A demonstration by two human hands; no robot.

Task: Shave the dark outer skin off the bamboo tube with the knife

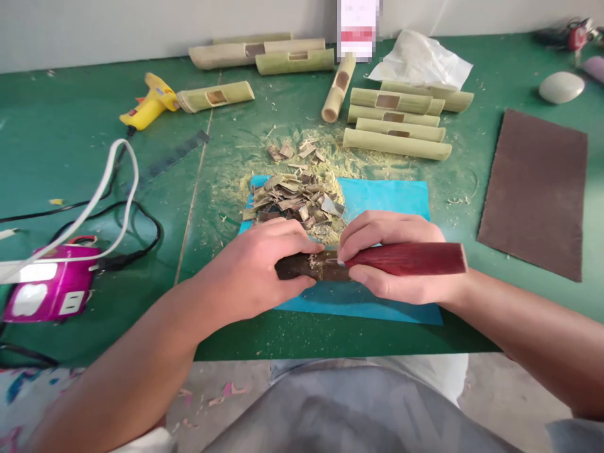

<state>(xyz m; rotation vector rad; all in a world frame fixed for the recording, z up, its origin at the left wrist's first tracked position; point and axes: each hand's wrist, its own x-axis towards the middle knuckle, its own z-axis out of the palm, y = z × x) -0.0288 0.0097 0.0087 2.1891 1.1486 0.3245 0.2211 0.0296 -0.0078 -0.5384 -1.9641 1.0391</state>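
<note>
With left hand [264, 261], clasps a dark bamboo piece [326, 270] over a blue sheet [387, 198] on the green desk [250, 343]; with right hand [406, 228], grips a red-handled tool [410, 258], tip at the bamboo. Faces a chip pile [295, 195], pale bamboo tubes [396, 146] and, behind, a whitish wall [141, 25].

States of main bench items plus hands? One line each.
Left hand: gripping dark tube
Right hand: gripping red tool
Dark tube: held, crumbs on top
Red tool: tip at dark tube
Blue sheet: flat, partly covered
Chips: loosely heaped
Pale tubes: lying, several notched
Glue gun: on its side
Brown sheet: flat
White plastic: crumpled
</note>
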